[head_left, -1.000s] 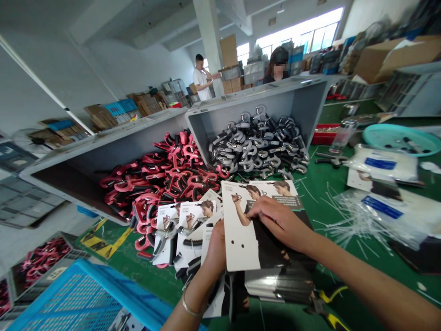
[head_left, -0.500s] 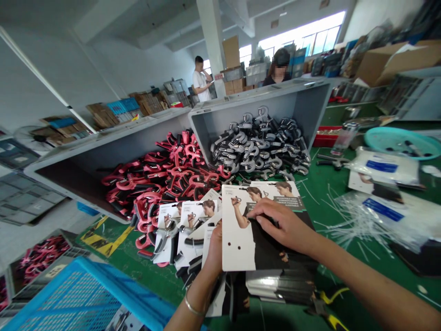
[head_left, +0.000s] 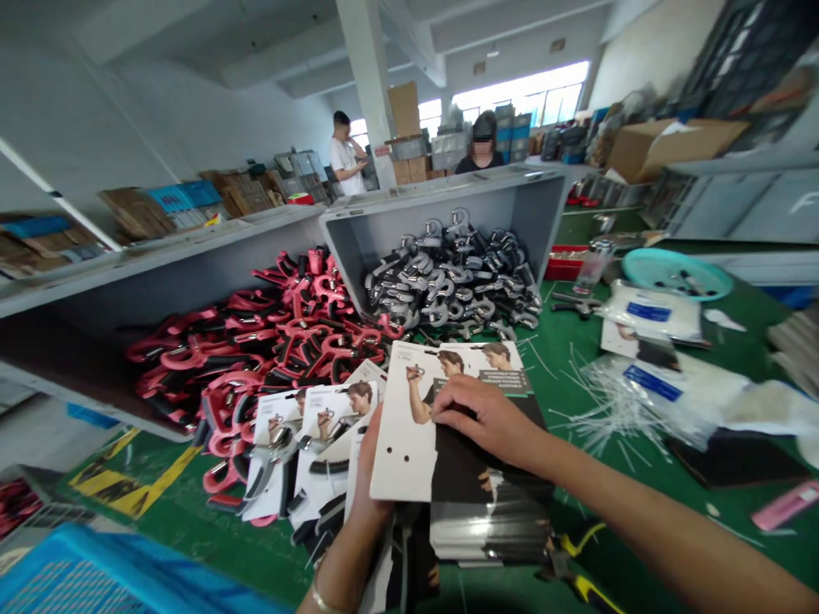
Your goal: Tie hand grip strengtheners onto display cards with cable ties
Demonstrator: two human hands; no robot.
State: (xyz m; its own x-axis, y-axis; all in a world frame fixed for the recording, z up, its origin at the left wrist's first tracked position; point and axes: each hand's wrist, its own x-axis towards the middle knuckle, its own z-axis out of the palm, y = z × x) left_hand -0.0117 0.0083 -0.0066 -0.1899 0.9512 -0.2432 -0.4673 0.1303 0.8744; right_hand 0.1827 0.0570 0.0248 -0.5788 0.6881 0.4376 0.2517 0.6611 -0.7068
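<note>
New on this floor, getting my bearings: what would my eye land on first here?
The heap of red grips spilling from the left bin, with grey grips piled in the right bin. Up front, the left hand holds a card by its edge and the right hand lies on it, over a stack.

Quick tally: two grey bins. The left bin (head_left: 211,247) at 9 o'clock holds pink grip trainers (head_left: 269,333), and the right bin (head_left: 531,205) at 12 holds grey grip trainers (head_left: 448,281) (way too many of either to count).

Two people at 12: person in white (head_left: 345,162), person in black (head_left: 481,158).

One teal basin (head_left: 678,273) at 3, one blue crate (head_left: 95,571) at 7, one card stack (head_left: 492,520) at 6 with one loose card (head_left: 403,435) above it, and roughly three carded trainers (head_left: 307,426) at 8.
</note>
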